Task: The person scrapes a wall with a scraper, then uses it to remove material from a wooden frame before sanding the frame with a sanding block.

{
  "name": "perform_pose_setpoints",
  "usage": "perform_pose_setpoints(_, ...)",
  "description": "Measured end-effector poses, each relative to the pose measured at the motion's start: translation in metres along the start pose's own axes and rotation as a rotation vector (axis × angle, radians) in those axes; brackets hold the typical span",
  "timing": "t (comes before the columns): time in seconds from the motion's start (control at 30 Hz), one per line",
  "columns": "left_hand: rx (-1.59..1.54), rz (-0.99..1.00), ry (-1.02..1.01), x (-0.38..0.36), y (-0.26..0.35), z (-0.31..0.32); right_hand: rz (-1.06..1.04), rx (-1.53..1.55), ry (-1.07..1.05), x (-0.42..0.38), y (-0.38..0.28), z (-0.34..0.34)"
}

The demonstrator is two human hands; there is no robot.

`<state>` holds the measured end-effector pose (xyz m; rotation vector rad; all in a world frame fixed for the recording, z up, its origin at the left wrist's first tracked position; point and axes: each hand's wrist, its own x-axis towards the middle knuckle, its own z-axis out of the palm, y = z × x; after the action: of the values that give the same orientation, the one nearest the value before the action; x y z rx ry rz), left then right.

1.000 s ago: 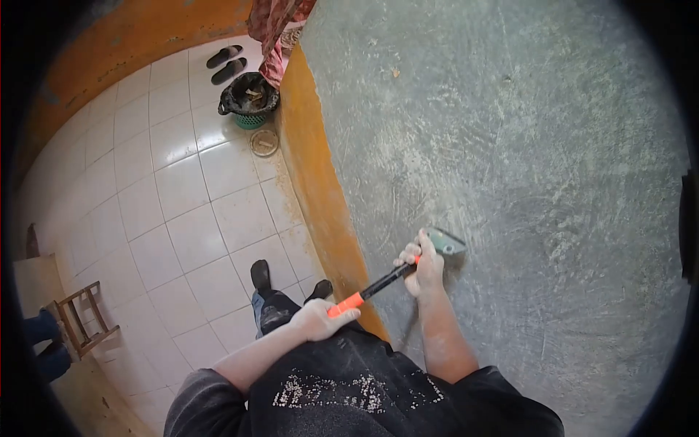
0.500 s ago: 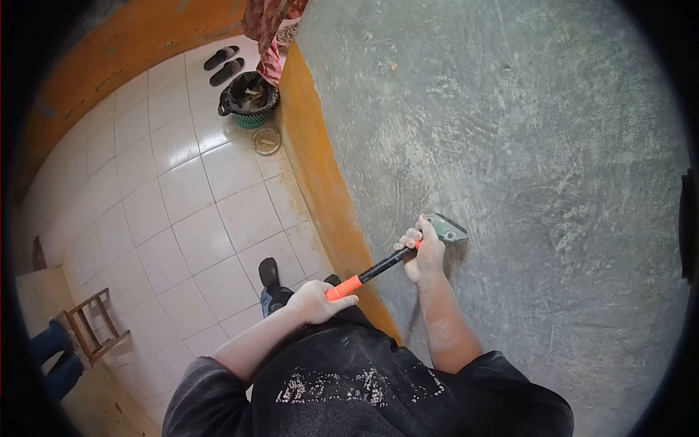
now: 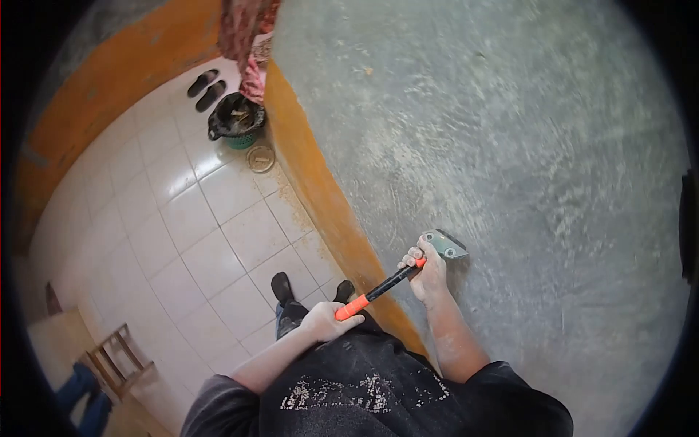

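A long-handled scraper (image 3: 393, 284) with a black shaft and orange sections runs diagonally in front of my body. My left hand (image 3: 329, 322) is wrapped round its orange lower end, close to my waist. Higher up, my right hand (image 3: 429, 275) grips the shaft just below the head, its thumb pointing along the tool. The greenish scraper head (image 3: 444, 246), with two round screws, is at the grey wall (image 3: 524, 182); whether its edge touches cannot be made out. Pale dust coats both hands.
An orange band (image 3: 320, 167) edges the wall's base. On the tiled floor (image 3: 211, 262) are a black-lined green basket (image 3: 240, 140), a round lid (image 3: 260, 158), dark sandals (image 3: 207, 90) and crumbs. A wooden frame (image 3: 120, 357) and another person's blue-clad legs (image 3: 84, 397) are lower left.
My view has turned slightly, so the basket and sandals appear lower and farther left. Both hands and the scraper sit a little lower in view, grips unchanged.
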<state>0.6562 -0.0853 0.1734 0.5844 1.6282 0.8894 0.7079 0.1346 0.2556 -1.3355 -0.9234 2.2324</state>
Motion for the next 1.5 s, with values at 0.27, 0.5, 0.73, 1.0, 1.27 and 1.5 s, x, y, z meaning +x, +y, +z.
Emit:
perform_pose_setpoints(0.27,0.084,0.125,-0.033,0.042,-0.014,-0.012,-0.170,0.128,-0.082,-0.032,0.012,-0.036)
perform_pose_setpoints(0.5,0.075,0.441,-0.118,0.049,0.037,0.000,-0.512,0.484,-0.088,-0.090,-0.009,-0.060)
perform_pose_setpoints(0.73,0.385,0.218,-0.314,0.054,0.040,0.045,-0.470,0.608,-0.092,-0.090,0.008,-0.133)
perform_pose_setpoints(1.0,0.538,0.021,-0.283,0.083,-0.102,0.090,-0.290,0.567,0.078,-0.044,0.093,-0.161)
perform_pose_setpoints(1.27,0.636,0.236,-0.218,0.078,-0.043,0.149,-0.485,0.475,0.345,-0.041,0.095,-0.188)
perform_pose_setpoints(1.5,0.595,-0.042,-0.268,0.109,-0.030,0.156,-0.662,0.413,0.500,-0.018,0.097,-0.176)
